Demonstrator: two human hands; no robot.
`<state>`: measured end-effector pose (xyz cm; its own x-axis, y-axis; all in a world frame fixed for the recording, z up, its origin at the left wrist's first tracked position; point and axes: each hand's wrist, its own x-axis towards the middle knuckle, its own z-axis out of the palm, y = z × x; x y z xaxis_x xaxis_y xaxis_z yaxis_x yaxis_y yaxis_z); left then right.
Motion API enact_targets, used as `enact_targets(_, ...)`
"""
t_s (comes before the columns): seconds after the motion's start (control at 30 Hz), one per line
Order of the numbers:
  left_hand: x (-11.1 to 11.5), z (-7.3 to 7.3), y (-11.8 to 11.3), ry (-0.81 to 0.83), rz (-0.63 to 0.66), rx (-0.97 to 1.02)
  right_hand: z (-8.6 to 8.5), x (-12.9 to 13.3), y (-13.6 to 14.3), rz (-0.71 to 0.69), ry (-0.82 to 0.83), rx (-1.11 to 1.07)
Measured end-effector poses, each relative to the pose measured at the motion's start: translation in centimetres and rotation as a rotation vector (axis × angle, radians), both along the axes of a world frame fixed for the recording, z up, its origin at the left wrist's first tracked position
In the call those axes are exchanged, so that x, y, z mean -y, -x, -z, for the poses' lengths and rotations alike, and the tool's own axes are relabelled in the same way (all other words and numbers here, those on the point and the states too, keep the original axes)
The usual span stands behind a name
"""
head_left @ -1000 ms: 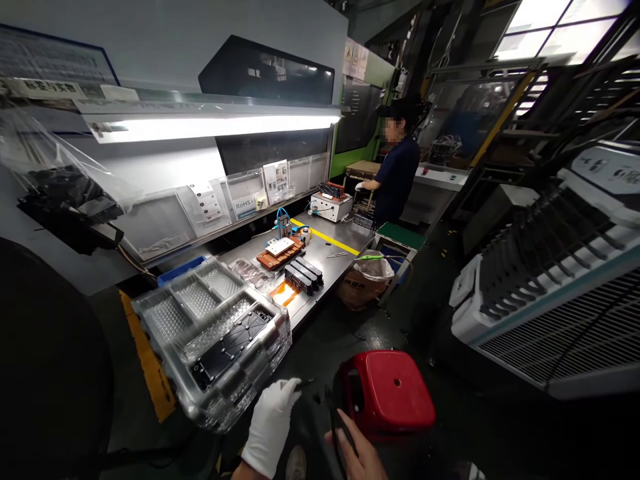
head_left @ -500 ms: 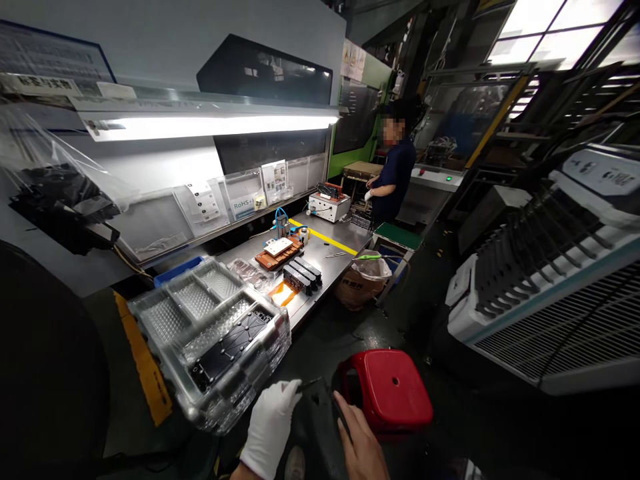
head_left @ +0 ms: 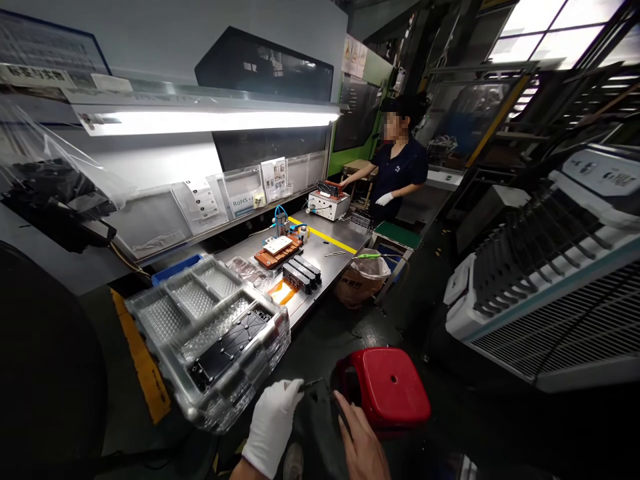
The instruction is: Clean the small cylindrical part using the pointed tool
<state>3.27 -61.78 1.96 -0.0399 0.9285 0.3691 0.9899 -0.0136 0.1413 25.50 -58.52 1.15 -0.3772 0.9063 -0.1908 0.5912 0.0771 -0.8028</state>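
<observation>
My left hand [head_left: 273,423], in a white glove, is at the bottom centre, its fingers pressed together beside a thin dark edge. To its right is my bare right hand [head_left: 361,437], fingers closed along something dark that blends into the floor. What either hand holds is too dark to name. Left of the glove, a stack of clear plastic trays [head_left: 165,320] carries a black part [head_left: 233,347] in its front compartment. Several black parts [head_left: 301,273] lie in a row on the metal bench [head_left: 327,270], near an orange-brown fixture [head_left: 277,252].
A red stool [head_left: 395,383] stands just right of my right hand. Beyond it are a bag-lined bin [head_left: 363,283] and a large white slatted unit [head_left: 550,320]. A person in dark clothes [head_left: 400,163] stands at the bench's far end, by a white box [head_left: 329,207].
The person at the far end has turned and straightened, with one arm now stretched toward the white box and the gloved hand lower. My hands have hardly moved.
</observation>
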Motion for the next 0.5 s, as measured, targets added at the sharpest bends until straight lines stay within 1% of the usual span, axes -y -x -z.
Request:
enact_targets(0.1, 0.0, 0.2, -0.1, 0.033, -0.003, 0.002, -0.2, 0.2, 0.2, 0.006, 0.056, 0.012)
enact_targets(0.23, 0.1, 0.1, -0.3, 0.079, 0.0, 0.057, -1.0, 0.2, 0.4, -0.002, 0.12, 0.009)
enact_targets(0.37, 0.0, -0.1, -0.4, 0.161, 0.008, 0.138, -1.6, 0.0, 0.6, -0.019, 0.156, 0.013)
enact_targets(0.5, -0.1, 0.3, -0.3, 0.244, -0.001, 0.197, -1.8, 0.0, 0.6, -0.052, 0.173, 0.008)
